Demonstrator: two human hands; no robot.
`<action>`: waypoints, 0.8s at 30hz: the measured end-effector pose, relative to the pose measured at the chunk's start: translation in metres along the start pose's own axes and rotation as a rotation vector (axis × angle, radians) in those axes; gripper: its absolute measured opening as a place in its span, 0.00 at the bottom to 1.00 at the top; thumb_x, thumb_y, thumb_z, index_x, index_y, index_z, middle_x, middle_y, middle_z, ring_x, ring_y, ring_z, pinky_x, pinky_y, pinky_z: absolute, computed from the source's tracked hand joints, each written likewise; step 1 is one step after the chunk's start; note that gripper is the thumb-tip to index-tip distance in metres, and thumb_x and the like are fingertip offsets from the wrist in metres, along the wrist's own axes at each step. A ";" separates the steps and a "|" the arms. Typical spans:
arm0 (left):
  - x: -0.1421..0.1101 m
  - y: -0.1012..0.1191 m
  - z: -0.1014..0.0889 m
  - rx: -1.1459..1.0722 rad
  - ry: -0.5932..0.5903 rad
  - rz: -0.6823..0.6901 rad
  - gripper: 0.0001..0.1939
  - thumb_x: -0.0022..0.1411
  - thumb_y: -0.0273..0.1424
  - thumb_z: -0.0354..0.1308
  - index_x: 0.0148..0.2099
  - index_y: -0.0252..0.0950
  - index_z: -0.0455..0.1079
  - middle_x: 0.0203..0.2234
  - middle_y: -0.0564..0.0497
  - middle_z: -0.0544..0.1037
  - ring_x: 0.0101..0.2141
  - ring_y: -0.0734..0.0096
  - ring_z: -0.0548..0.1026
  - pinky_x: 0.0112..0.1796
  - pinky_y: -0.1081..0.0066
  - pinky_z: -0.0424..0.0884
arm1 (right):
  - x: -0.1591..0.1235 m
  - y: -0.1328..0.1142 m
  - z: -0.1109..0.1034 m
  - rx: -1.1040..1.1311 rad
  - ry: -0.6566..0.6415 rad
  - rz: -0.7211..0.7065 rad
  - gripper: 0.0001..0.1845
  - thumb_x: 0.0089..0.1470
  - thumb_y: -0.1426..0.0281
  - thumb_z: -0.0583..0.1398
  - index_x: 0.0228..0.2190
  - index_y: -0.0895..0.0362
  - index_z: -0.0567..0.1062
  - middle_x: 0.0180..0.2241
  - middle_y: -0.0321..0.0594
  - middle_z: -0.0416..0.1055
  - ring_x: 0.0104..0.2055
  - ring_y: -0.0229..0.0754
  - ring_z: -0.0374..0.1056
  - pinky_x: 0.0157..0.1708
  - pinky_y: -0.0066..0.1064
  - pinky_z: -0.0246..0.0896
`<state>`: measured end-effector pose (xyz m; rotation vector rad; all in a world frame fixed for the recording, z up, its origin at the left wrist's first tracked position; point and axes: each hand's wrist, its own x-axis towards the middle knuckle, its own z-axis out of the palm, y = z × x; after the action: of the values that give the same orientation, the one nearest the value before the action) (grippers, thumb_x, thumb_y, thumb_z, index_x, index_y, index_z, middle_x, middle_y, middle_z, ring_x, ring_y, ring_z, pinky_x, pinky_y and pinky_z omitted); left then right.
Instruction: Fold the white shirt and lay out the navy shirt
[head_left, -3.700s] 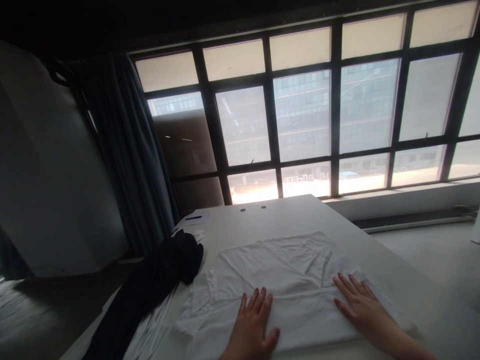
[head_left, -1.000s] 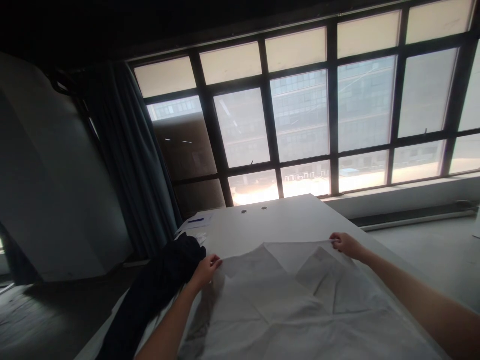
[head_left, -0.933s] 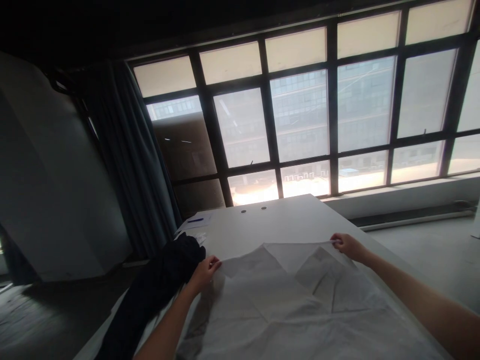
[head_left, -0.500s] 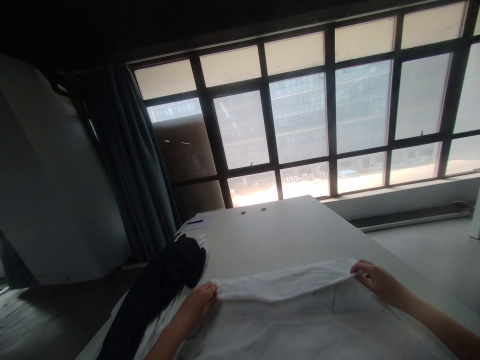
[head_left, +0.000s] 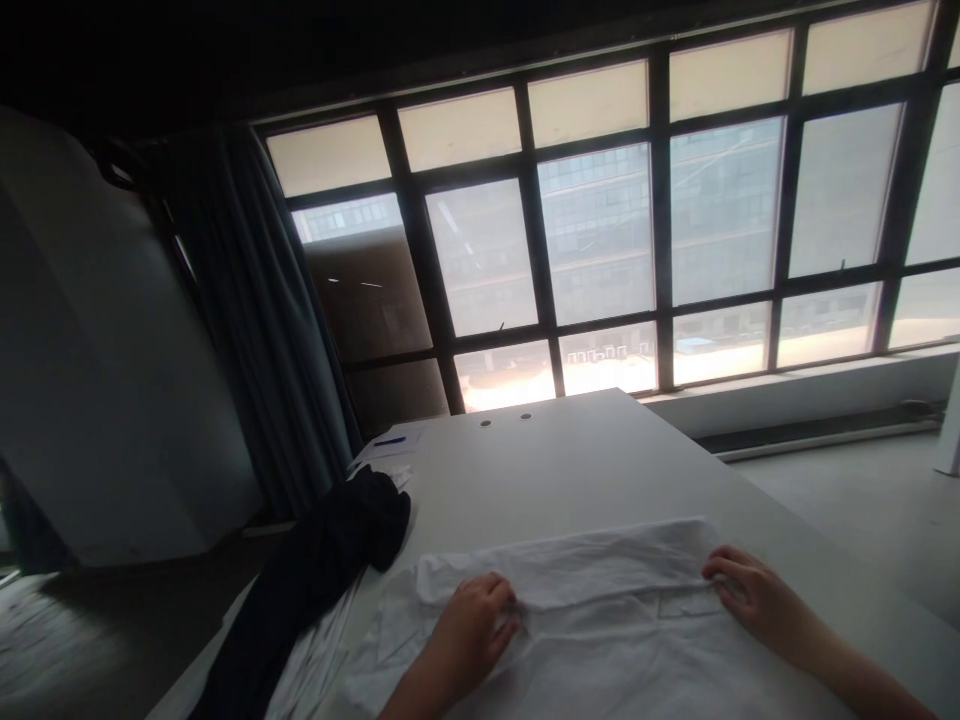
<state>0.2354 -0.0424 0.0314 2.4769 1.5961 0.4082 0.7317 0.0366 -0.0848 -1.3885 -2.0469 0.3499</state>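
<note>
A white garment [head_left: 600,660] lies spread over the near part of the table, its far edge turned over in a wrinkled band. A faint square outline like a pocket shows near its right side. My left hand [head_left: 476,625] rests on the garment left of centre, fingers curled and closed on the folded cloth near the band's lower edge. At the band's right end, my right hand [head_left: 742,590] pinches the cloth between thumb and fingers. The near part of the garment runs out of view at the bottom.
A dark garment [head_left: 330,560] lies bunched along the left side of the white table [head_left: 540,460]. Behind it are a paper sheet with a blue pen [head_left: 390,441]. Large windows [head_left: 600,240] and a dark curtain [head_left: 262,320] stand beyond.
My left hand has moved right and inward from the band's left end. The band now lies flatter and lower on the table. My right hand keeps its hold, shifted slightly nearer me.
</note>
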 end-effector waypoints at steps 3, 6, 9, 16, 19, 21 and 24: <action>0.011 0.012 0.019 -0.027 0.015 0.044 0.14 0.62 0.30 0.60 0.49 0.46 0.72 0.47 0.53 0.77 0.49 0.63 0.72 0.54 0.65 0.62 | -0.001 -0.001 -0.001 0.052 0.048 0.014 0.13 0.59 0.60 0.57 0.38 0.51 0.79 0.44 0.45 0.76 0.47 0.50 0.72 0.50 0.41 0.66; 0.020 0.010 0.038 -0.024 0.035 0.051 0.12 0.61 0.28 0.60 0.47 0.45 0.74 0.45 0.52 0.77 0.48 0.62 0.72 0.54 0.64 0.62 | 0.000 0.001 -0.002 0.105 0.150 0.079 0.16 0.60 0.59 0.55 0.39 0.53 0.79 0.41 0.45 0.77 0.41 0.48 0.73 0.44 0.39 0.69; 0.023 0.002 0.052 -0.055 0.090 0.022 0.09 0.63 0.30 0.60 0.45 0.44 0.74 0.43 0.50 0.77 0.45 0.62 0.73 0.51 0.64 0.65 | 0.001 0.003 -0.002 0.116 0.232 0.123 0.16 0.58 0.61 0.54 0.39 0.54 0.79 0.41 0.45 0.77 0.36 0.45 0.72 0.39 0.37 0.70; 0.023 -0.005 0.061 -0.045 0.172 0.030 0.10 0.69 0.30 0.51 0.42 0.43 0.74 0.40 0.47 0.78 0.43 0.60 0.74 0.49 0.61 0.68 | 0.000 0.004 -0.002 0.047 0.247 0.101 0.16 0.57 0.65 0.52 0.38 0.55 0.78 0.41 0.46 0.75 0.44 0.49 0.72 0.47 0.39 0.67; 0.025 -0.008 0.064 -0.049 0.201 0.053 0.12 0.69 0.29 0.49 0.42 0.43 0.74 0.45 0.46 0.78 0.48 0.59 0.74 0.56 0.56 0.66 | 0.001 0.004 -0.002 0.036 0.211 0.102 0.15 0.55 0.67 0.51 0.37 0.55 0.77 0.40 0.46 0.74 0.44 0.49 0.71 0.49 0.40 0.66; 0.026 -0.010 0.066 -0.051 0.209 0.079 0.13 0.70 0.28 0.48 0.44 0.43 0.74 0.50 0.46 0.77 0.54 0.59 0.72 0.61 0.53 0.62 | 0.001 0.004 -0.001 0.025 0.195 0.099 0.16 0.54 0.68 0.51 0.37 0.55 0.77 0.40 0.46 0.74 0.44 0.49 0.71 0.49 0.39 0.66; 0.025 -0.013 0.068 -0.050 0.186 0.094 0.12 0.71 0.28 0.48 0.45 0.44 0.73 0.56 0.47 0.75 0.60 0.61 0.69 0.65 0.52 0.57 | 0.000 0.007 0.001 -0.020 0.174 0.101 0.16 0.54 0.68 0.51 0.37 0.54 0.77 0.41 0.45 0.74 0.42 0.47 0.72 0.48 0.38 0.65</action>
<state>0.2552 -0.0138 -0.0333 2.5472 1.5162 0.7024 0.7359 0.0395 -0.0889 -1.4837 -1.8494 0.2425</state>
